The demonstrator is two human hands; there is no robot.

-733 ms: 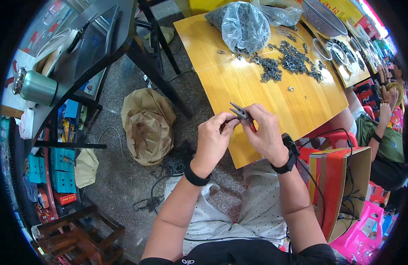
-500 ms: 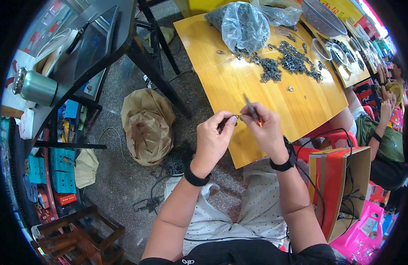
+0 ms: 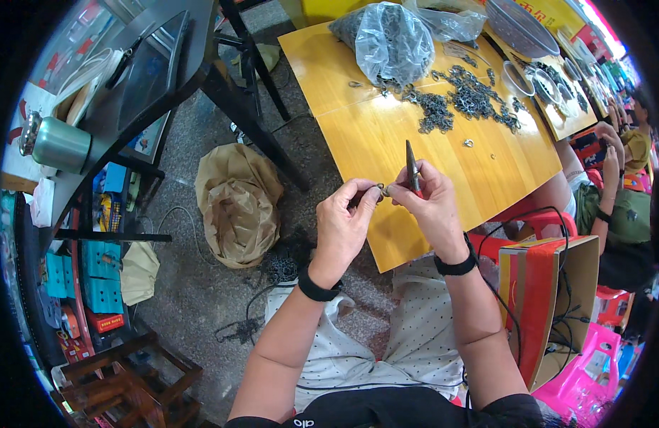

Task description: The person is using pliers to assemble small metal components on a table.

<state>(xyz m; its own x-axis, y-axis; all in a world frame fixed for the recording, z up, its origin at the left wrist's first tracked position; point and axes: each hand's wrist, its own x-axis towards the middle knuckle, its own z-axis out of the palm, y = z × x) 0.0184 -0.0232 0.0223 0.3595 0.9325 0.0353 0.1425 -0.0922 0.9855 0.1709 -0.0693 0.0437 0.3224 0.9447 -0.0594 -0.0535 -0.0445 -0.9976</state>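
My left hand (image 3: 343, 221) is closed, pinching a small dark metal link (image 3: 381, 189) between thumb and fingertips. Close beside it, my right hand (image 3: 435, 207) is wrapped round red-handled pliers (image 3: 412, 164), whose narrow dark jaws point away from me. The right thumb and forefinger meet at the link too; whether they grip a second piece cannot be made out. Both hands are held above the near left edge of the yellow wooden table (image 3: 372, 135). Farther back on it lies a heap of dark metal links (image 3: 475, 96), beside a clear plastic bag (image 3: 393, 46) full of them.
A grey basin (image 3: 522, 28) and round clear tubs (image 3: 518, 78) stand at the far right. On the floor, left, sits an open brown sack (image 3: 240, 207). A cardboard box with cables (image 3: 550, 307) is by my right arm. Another person (image 3: 621, 214) sits at right.
The pliers have swung more upright in my right hand, their jaws now pointing away from me. My left hand stays nearly in place with the link. The other person's arm at right has shifted.
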